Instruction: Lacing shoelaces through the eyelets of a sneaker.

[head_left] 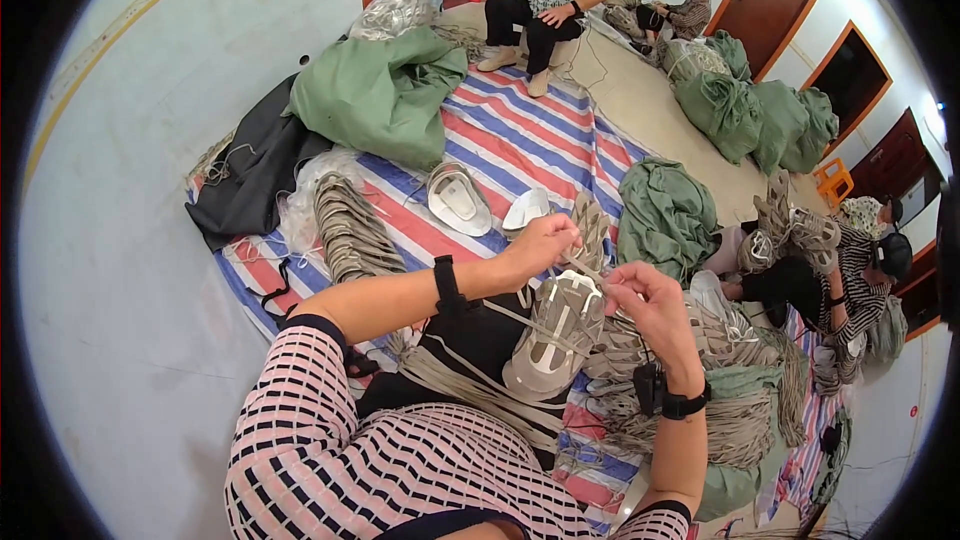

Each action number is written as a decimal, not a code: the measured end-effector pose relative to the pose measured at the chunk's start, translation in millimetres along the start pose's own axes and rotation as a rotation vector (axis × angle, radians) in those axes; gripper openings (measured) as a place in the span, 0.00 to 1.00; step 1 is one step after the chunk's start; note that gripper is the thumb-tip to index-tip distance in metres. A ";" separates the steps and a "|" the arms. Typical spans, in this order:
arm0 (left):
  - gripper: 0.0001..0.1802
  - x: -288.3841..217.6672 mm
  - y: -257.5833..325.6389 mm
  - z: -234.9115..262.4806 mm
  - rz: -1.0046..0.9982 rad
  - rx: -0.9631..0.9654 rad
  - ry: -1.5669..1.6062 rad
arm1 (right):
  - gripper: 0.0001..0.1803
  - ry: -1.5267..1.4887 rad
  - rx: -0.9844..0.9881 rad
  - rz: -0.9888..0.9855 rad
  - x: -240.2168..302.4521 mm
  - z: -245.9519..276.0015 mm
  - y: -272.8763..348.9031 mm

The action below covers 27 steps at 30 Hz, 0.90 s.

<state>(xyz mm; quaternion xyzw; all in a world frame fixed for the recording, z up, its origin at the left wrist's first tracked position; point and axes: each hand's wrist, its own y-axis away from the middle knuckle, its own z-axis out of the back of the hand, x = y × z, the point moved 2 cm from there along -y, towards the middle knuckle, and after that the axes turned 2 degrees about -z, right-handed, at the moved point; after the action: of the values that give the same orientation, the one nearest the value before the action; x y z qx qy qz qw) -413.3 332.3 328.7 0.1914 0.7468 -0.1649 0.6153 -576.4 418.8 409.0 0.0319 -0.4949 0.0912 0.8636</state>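
On my lap lies a beige and white shoe upper (552, 342), its toe end toward me. My left hand (545, 245) is closed in a pinch on a flat beige shoelace (582, 266) just above the upper's far end. The fingers of my right hand (648, 302) are pinched at the right edge of that end, by the lacing holes; a lace seems to be between them, though the tips are partly hidden. A bunch of loose beige laces (480, 395) is draped over my dark trousers, left of the upper.
Stacked shoe uppers (350, 230) lie left on a striped sheet (520, 130), with white shoe forms (458, 198) ahead. Right are piled uppers and laces (700, 410) and a green sack (665, 215). A co-worker (850, 270) sits at right; others sit farther back.
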 end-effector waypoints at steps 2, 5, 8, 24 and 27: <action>0.08 1.2 2.0 3.5 0.036 -0.040 0.047 | 0.06 -0.257 0.073 -0.142 -3.2 3.4 6.6; 0.08 7.5 2.7 -4.0 0.023 -0.040 0.052 | 0.10 -0.509 0.131 -0.131 -16.4 5.5 11.7; 0.08 12.9 1.7 -7.0 0.026 0.030 0.094 | 0.14 -0.861 0.047 -0.074 -16.6 -1.6 9.5; 0.07 -19.9 2.4 -34.2 -0.135 -0.011 0.154 | 0.08 -0.473 -0.356 0.064 -29.7 -6.2 -26.5; 0.06 -20.0 1.8 -34.3 -0.118 0.007 0.141 | 0.08 -0.457 -0.336 0.052 -26.6 -4.9 -26.4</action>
<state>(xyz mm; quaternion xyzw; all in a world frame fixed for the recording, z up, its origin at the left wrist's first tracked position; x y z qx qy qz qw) -438.4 348.7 354.8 0.1603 0.7976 -0.1896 0.5497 -580.4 390.3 384.5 -0.1046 -0.6855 0.0206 0.7203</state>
